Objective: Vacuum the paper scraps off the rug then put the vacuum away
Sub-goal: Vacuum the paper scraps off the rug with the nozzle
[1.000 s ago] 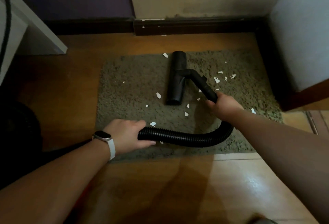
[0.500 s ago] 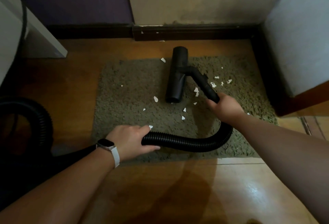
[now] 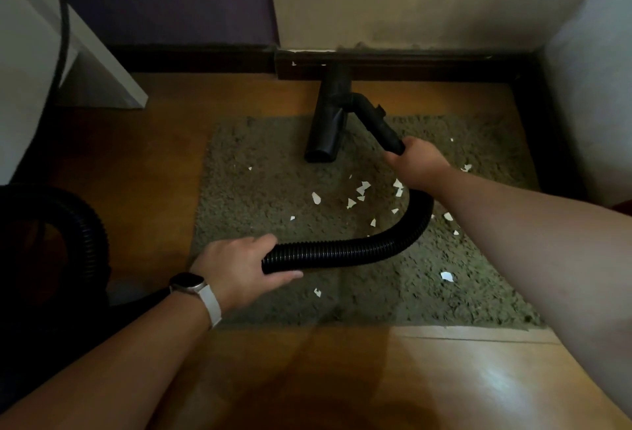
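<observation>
A grey-green shaggy rug (image 3: 260, 197) lies on the wooden floor, with several white paper scraps (image 3: 362, 188) scattered over its middle and right. The black vacuum nozzle (image 3: 330, 115) straddles the rug's far edge, its tip near the baseboard. My right hand (image 3: 415, 163) grips the rigid black tube just behind the nozzle. A ribbed black hose (image 3: 359, 250) curves from there across the rug to my left hand (image 3: 236, 267), which grips it near the rug's front left; that wrist wears a white-strapped watch.
More black hose (image 3: 78, 224) loops at the left, by a dark shape low in that corner. A white furniture panel (image 3: 85, 46) stands at the far left and a pale block (image 3: 588, 81) at the right. A dark baseboard (image 3: 410, 65) runs along the wall.
The nozzle has slid away from me across the rug to its far edge. Both hands followed with the hose, and scraps once beside the nozzle now lie behind it.
</observation>
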{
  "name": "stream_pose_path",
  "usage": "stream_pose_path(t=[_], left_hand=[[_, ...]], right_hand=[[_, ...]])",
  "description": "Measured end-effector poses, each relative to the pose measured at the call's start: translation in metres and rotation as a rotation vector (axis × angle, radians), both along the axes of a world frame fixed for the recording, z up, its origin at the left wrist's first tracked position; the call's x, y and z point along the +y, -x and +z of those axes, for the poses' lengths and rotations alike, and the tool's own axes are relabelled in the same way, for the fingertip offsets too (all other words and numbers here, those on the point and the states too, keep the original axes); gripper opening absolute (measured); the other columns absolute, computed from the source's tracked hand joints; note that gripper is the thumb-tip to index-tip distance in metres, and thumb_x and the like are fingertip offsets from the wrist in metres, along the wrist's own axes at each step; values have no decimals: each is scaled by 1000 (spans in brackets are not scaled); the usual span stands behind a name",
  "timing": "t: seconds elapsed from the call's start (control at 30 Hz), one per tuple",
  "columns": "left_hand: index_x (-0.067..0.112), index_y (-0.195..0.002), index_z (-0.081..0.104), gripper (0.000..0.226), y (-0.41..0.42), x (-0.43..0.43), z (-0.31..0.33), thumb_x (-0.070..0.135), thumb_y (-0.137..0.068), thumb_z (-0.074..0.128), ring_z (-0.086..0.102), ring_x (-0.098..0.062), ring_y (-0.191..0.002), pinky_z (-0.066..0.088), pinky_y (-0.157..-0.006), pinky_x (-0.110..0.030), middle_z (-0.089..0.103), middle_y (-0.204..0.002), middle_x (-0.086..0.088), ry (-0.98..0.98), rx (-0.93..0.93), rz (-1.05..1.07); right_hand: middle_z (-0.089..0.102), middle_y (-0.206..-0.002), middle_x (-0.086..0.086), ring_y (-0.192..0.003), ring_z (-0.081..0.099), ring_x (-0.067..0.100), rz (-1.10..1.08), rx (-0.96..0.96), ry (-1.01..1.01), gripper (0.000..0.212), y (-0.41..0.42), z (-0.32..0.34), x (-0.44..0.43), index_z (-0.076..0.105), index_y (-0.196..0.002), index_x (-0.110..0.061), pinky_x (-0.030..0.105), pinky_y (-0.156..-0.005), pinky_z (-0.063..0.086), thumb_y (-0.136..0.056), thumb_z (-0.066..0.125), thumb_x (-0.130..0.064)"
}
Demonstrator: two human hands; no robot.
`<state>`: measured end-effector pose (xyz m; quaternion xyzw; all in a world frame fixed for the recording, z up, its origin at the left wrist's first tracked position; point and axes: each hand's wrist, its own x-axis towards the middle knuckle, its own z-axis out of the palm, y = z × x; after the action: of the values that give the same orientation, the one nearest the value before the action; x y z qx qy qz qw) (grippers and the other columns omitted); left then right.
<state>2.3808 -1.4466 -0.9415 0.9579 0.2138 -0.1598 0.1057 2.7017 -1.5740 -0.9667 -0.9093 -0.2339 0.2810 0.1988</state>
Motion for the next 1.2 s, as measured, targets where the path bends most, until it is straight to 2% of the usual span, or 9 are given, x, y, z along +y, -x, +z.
stream_pose_path(t=[0.13,0.27,0.43,0.57,0.7,0.77,0.97,1.03,1.2], left_hand=[[38,-93,41,45,8,4,-1,82,-81,39,52,-3,-74,40,-60,-21,48,-78,17,28,-10,6],[38,-92,41,45,12,7,-4,82,-80,38,54,-3,-76,44,-64,-22,51,-81,16,35,-10,1],[36,-94,45,50,4,8,-6,82,-80,39,56,-6,-79,46,-67,-25,54,-83,15,35,4,5],[35,-101,49,55,-4,4,-9,84,-79,36,58,-6,-81,51,-74,-28,57,-85,15,28,36,-15],[35,-102,51,62,-11,-1,-13,87,-75,33,59,-8,-81,51,-73,-29,60,-86,13,27,10,-44],[35,-101,51,70,-14,-3,-13,91,-69,25,59,-7,-79,52,-72,-29,59,-84,14,34,-10,-64],[37,-102,50,79,-12,-9,-11,93,-62,11,57,-3,-76,51,-70,-25,57,-82,15,39,-42,-117],[36,-102,50,77,-10,-11,-9,93,-63,14,57,-4,-76,50,-69,-26,57,-82,15,33,-40,-119],[37,-101,50,56,-5,-11,-3,85,-77,35,56,-4,-77,46,-66,-23,55,-81,16,29,-19,-90]], right_hand=[[61,-90,5,-74,62,19,21,27,39,32,3,-13,17,57,-114,-17,28,-54,42,-96,56,-43],[60,-91,7,-75,60,20,29,23,123,42,6,-22,16,55,-121,-13,28,-55,41,-96,55,-47],[61,-93,7,-82,62,25,-33,74,131,39,2,-27,-4,57,-118,-14,33,-67,46,-96,57,-46],[59,-86,5,-73,60,22,-76,64,136,25,2,-24,-27,51,-107,-19,32,-63,46,-97,56,-41],[61,-88,7,-76,62,25,-96,51,142,32,1,-18,-50,57,-115,-15,32,-65,47,-96,55,-41],[62,-90,7,-79,62,26,-99,40,152,37,1,-15,-59,57,-119,-15,32,-66,47,-96,55,-43],[63,-83,4,-71,62,20,-59,-23,74,32,8,-6,-65,58,-106,-18,30,-55,43,-95,54,-48],[62,-83,2,-69,61,18,-27,-58,67,30,11,-4,-58,56,-106,-19,28,-54,42,-95,55,-48],[61,-87,3,-72,62,18,9,-53,81,32,6,0,-33,55,-112,-17,28,-54,44,-96,55,-45]])
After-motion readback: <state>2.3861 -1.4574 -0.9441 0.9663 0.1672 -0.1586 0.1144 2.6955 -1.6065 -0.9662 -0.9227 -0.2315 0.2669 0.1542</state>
